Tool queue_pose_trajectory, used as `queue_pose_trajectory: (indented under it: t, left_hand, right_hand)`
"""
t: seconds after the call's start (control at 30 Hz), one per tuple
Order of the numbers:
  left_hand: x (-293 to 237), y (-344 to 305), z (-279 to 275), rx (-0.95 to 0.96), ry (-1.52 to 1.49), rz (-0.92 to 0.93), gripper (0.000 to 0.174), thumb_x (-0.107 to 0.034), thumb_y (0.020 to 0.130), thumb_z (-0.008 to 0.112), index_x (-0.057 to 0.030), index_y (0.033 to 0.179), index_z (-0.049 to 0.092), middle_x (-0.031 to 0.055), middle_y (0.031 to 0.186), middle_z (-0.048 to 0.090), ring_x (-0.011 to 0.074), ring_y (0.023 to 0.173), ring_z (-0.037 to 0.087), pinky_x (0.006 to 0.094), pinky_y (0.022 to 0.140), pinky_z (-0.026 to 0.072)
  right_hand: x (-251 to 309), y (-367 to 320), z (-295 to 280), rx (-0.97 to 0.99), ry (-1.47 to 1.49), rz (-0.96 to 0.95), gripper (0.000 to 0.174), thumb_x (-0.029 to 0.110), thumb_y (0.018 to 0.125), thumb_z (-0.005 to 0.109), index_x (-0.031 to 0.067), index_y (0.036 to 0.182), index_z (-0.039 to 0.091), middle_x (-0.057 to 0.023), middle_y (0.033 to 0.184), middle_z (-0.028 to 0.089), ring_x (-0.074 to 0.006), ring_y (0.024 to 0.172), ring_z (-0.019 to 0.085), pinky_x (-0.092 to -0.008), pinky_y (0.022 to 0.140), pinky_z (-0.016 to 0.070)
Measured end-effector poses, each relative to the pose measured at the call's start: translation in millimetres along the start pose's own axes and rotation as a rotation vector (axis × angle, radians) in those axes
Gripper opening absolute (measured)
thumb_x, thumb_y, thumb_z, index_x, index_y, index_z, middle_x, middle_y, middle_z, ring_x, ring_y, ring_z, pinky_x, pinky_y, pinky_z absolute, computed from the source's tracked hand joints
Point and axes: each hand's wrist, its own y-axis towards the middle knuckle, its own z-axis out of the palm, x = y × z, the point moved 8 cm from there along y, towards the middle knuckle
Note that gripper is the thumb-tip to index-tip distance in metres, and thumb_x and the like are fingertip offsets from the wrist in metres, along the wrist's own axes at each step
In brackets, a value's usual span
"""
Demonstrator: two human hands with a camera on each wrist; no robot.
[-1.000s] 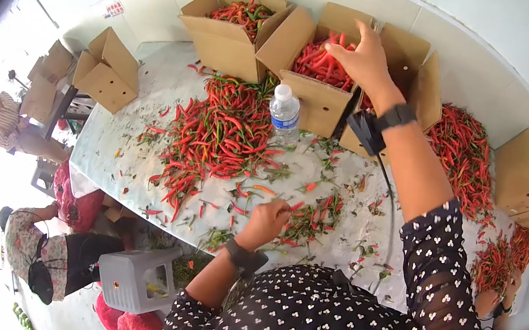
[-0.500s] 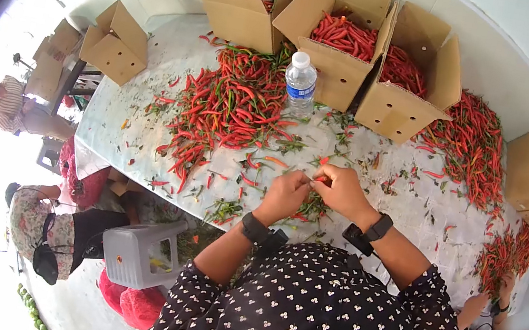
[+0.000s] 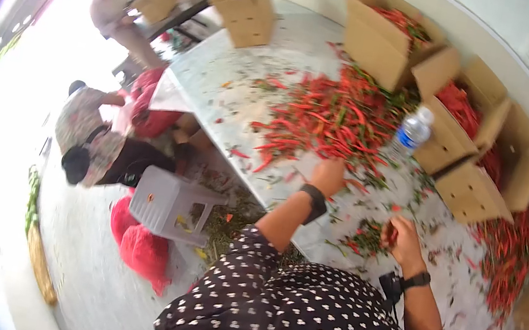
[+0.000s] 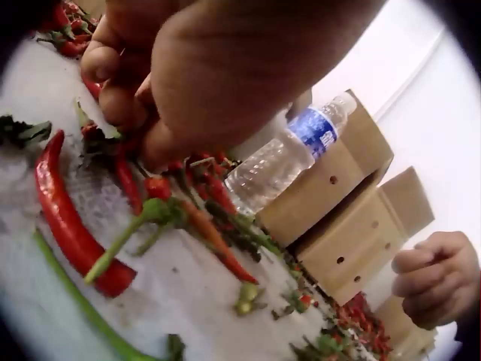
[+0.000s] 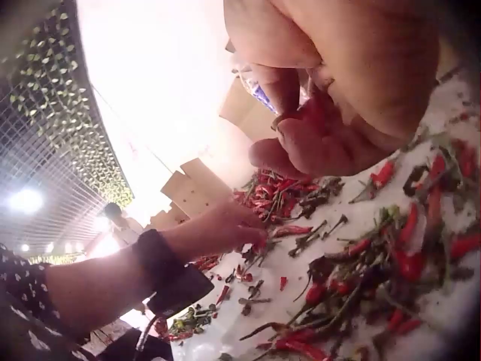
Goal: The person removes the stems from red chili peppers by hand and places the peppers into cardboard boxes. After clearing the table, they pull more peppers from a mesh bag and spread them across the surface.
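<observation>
The left hand is at the near edge of a heap of red and green chilies. In the left wrist view, curled fingers of the left hand pinch a red chili beside loose chilies and stems. Nearer the body, on the right, the right hand is raised beside a small pile of green stems. The right wrist view shows a red chili held between the thumb and fingers of the right hand, partly hidden by them.
A water bottle stands right of the heap, before open cardboard boxes containing chilies. Another chili heap lies at the right. Left of the table are a grey stool, red sacks and a bending person.
The head view has turned left. The hands, together half a second ago, are apart: the left has moved to the heap. Earlier, the right hand was over a box.
</observation>
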Motion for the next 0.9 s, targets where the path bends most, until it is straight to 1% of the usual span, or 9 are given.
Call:
queue_pose_trajectory:
  t: [0.23, 0.3, 0.33, 0.4, 0.53, 0.67, 0.73, 0.8, 0.9]
  left_hand:
    - [-19, -13, -31, -0.050, -0.228, -0.065, 0.018, -0.006, 0.069, 0.058, -0.0010, 0.086, 0.053, 0.0171, 0.089, 0.057, 0.0337, 0.081, 0.058, 0.0412, 0.064, 0.0484]
    - [-44, -24, -51, -0.047, -0.511, 0.009, 0.015, -0.006, 0.070, 0.057, -0.0012, 0.084, 0.054, 0.0166, 0.086, 0.056, 0.0348, 0.079, 0.056, 0.0420, 0.063, 0.0459]
    - [-53, -31, -55, -0.050, -0.510, 0.002, 0.015, -0.006, 0.070, 0.057, -0.0012, 0.084, 0.054, 0.0166, 0.086, 0.056, 0.0348, 0.079, 0.056, 0.0420, 0.063, 0.0459]
    - [-86, -44, -67, -0.086, -0.808, 0.249, 0.013, -0.009, 0.072, 0.059, -0.0017, 0.081, 0.054, 0.0148, 0.078, 0.056, 0.0330, 0.071, 0.056, 0.0388, 0.062, 0.0437]
    - [-95, -54, -65, -0.099, -0.815, 0.256, 0.012, -0.010, 0.075, 0.058, -0.0006, 0.080, 0.054, 0.0145, 0.080, 0.052, 0.0329, 0.072, 0.053, 0.0391, 0.064, 0.0427]
    - [-99, -60, -59, -0.094, -0.781, 0.256, 0.014, -0.012, 0.077, 0.057, 0.0009, 0.081, 0.053, 0.0146, 0.076, 0.052, 0.0309, 0.071, 0.054, 0.0377, 0.062, 0.0431]
    - [-102, -56, -33, 0.173, -0.962, 0.207, 0.015, -0.016, 0.080, 0.056, -0.0007, 0.080, 0.054, 0.0087, 0.068, 0.052, 0.0207, 0.063, 0.054, 0.0320, 0.056, 0.0424]
    - [-102, -65, -14, 0.533, -1.388, -0.009, 0.016, -0.020, 0.084, 0.055, -0.0045, 0.081, 0.056, 0.0012, 0.062, 0.047, 0.0100, 0.056, 0.049, 0.0250, 0.051, 0.0392]
    - [-91, -68, -11, 0.522, -1.455, -0.128, 0.014, -0.023, 0.085, 0.055, -0.0097, 0.085, 0.059, -0.0033, 0.063, 0.043, 0.0048, 0.056, 0.043, 0.0205, 0.050, 0.0363]
  right_hand:
    - [-6, 9, 6, 0.009, -0.140, 0.084, 0.012, 0.016, 0.086, 0.051, 0.0042, 0.083, 0.055, -0.0037, 0.069, 0.057, -0.0120, 0.055, 0.053, -0.0254, 0.045, 0.0397]
    - [-3, 11, 11, -0.028, -0.094, 0.053, 0.014, 0.013, 0.086, 0.053, 0.0026, 0.094, 0.056, -0.0034, 0.074, 0.059, -0.0122, 0.062, 0.054, -0.0241, 0.049, 0.0405]
    - [1, 10, 18, -0.022, -0.097, 0.056, 0.014, 0.013, 0.086, 0.053, 0.0026, 0.094, 0.056, -0.0034, 0.074, 0.059, -0.0122, 0.062, 0.054, -0.0241, 0.049, 0.0405]
    - [8, 5, 34, 0.010, 0.027, 0.075, 0.018, 0.011, 0.086, 0.053, 0.0009, 0.100, 0.056, -0.0037, 0.077, 0.059, -0.0119, 0.064, 0.053, -0.0236, 0.051, 0.0395]
    - [0, 7, 31, 0.105, 0.051, 0.068, 0.018, 0.010, 0.084, 0.053, 0.0020, 0.101, 0.055, -0.0020, 0.078, 0.058, -0.0109, 0.062, 0.051, -0.0224, 0.052, 0.0401]
    - [5, 2, 25, 0.076, -0.175, -0.032, 0.013, 0.006, 0.083, 0.053, 0.0001, 0.095, 0.057, -0.0021, 0.074, 0.056, -0.0093, 0.056, 0.047, -0.0216, 0.048, 0.0360]
    - [9, -6, 21, 0.068, -0.265, -0.061, 0.013, 0.007, 0.083, 0.053, 0.0003, 0.093, 0.057, -0.0008, 0.074, 0.057, -0.0082, 0.055, 0.048, -0.0195, 0.048, 0.0360]
    - [15, -13, 27, 0.112, -0.418, -0.063, 0.015, 0.007, 0.082, 0.054, -0.0008, 0.094, 0.057, -0.0012, 0.074, 0.057, -0.0081, 0.054, 0.048, -0.0199, 0.048, 0.0375]
    - [17, -17, 25, 0.161, -0.197, -0.057, 0.017, 0.006, 0.081, 0.054, -0.0008, 0.096, 0.057, -0.0047, 0.069, 0.056, -0.0089, 0.054, 0.048, -0.0219, 0.046, 0.0365]
